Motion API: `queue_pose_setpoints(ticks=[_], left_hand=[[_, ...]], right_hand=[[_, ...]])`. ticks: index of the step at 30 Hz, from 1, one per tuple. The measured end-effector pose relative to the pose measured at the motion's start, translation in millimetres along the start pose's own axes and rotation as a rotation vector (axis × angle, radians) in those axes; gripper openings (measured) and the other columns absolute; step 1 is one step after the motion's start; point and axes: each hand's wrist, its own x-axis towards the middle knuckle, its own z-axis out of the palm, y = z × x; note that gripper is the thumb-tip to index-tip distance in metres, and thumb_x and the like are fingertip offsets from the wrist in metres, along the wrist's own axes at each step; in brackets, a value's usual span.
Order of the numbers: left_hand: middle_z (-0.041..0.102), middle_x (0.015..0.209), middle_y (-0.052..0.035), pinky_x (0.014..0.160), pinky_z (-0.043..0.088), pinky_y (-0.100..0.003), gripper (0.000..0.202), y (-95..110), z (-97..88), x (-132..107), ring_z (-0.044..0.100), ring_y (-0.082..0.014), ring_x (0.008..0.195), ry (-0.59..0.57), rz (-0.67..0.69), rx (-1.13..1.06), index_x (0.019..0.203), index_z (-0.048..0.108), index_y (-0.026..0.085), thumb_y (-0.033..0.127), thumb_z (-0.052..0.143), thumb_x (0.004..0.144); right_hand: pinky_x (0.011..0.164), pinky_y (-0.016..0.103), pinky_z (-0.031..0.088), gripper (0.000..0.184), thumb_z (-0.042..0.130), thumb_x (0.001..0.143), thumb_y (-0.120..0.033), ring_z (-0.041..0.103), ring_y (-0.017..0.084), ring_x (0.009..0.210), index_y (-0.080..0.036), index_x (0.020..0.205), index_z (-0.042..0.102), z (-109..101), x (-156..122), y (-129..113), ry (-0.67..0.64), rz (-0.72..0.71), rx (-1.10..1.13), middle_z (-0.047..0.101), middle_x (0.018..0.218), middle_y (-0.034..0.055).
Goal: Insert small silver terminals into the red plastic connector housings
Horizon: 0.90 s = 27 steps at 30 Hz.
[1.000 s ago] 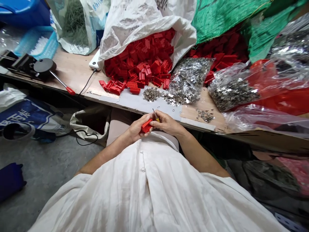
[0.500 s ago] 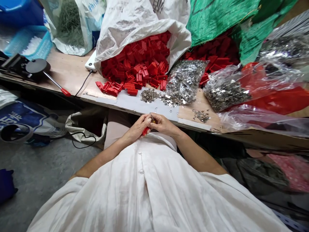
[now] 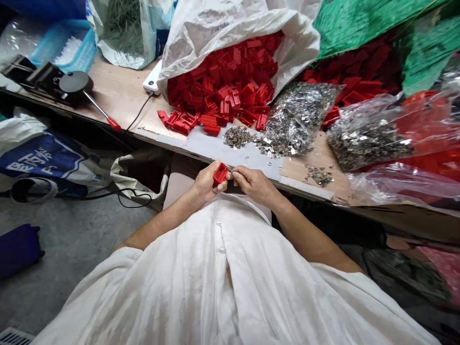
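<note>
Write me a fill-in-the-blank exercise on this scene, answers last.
1. The left hand holds a part coloured ____.
2. In the picture, the lever lies to the ____ of the white sack.
3. The sack at the upper right is ____.
4. The blue basket holds material coloured ____.

Missing words: red; left; green; white.

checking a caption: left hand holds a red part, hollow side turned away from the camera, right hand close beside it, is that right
Not quite: in the head view, the red part has its hollow side towards the camera. The left hand does hold it, with the right hand close beside it.
</note>
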Motion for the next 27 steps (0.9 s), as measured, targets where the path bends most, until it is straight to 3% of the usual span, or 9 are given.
queue_pose_setpoints(ticks=[5, 10, 16, 27], left_hand=[[0.050, 0.066, -0.0038, 0.039, 0.009, -0.019, 0.033, -2, 4.4, -5, 0.035, -0.0081, 0.036, 0.032, 0.012, -0.009, 0.089, 0.042, 0.009, 0.035, 0.030, 0.104], [0.049, 0.066, -0.0032, 0.040, 0.012, -0.019, 0.033, -1, 4.6, -7, 0.034, -0.0075, 0.036, 0.041, 0.003, -0.007, 0.089, 0.043, 0.009, 0.035, 0.029, 0.105], [0.049, 0.066, -0.0031, 0.040, 0.012, -0.019, 0.034, -1, 2.9, -8, 0.035, -0.0071, 0.037, 0.049, 0.006, -0.011, 0.088, 0.043, 0.009, 0.037, 0.031, 0.104], [0.051, 0.064, -0.0015, 0.039, 0.017, -0.019, 0.024, -12, 0.8, -5, 0.035, -0.0085, 0.036, 0.020, 0.065, 0.055, 0.093, 0.038, 0.013, 0.033, 0.030, 0.105]], right_hand=[[0.068, 0.021, 0.035, 0.029, 0.040, 0.099, -0.036, 0.052, 0.006, 0.068, -0.016, 0.092, 0.060, -2, 2, -9, -0.032, 0.067, -0.048, 0.061, 0.077, -0.0020], [0.073, 0.023, 0.036, 0.027, 0.042, 0.097, -0.035, 0.054, 0.009, 0.077, -0.017, 0.096, 0.062, -4, 2, -12, 0.007, 0.012, -0.113, 0.064, 0.087, -0.0002], [0.069, 0.021, 0.036, 0.026, 0.048, 0.094, -0.035, 0.051, 0.005, 0.070, -0.018, 0.093, 0.066, -4, 1, -12, 0.031, -0.005, -0.105, 0.062, 0.080, -0.0034], [0.071, 0.025, 0.033, 0.036, 0.036, 0.100, -0.040, 0.051, 0.009, 0.072, -0.017, 0.092, 0.062, -2, 2, -18, -0.056, 0.121, -0.205, 0.062, 0.084, 0.0000]])
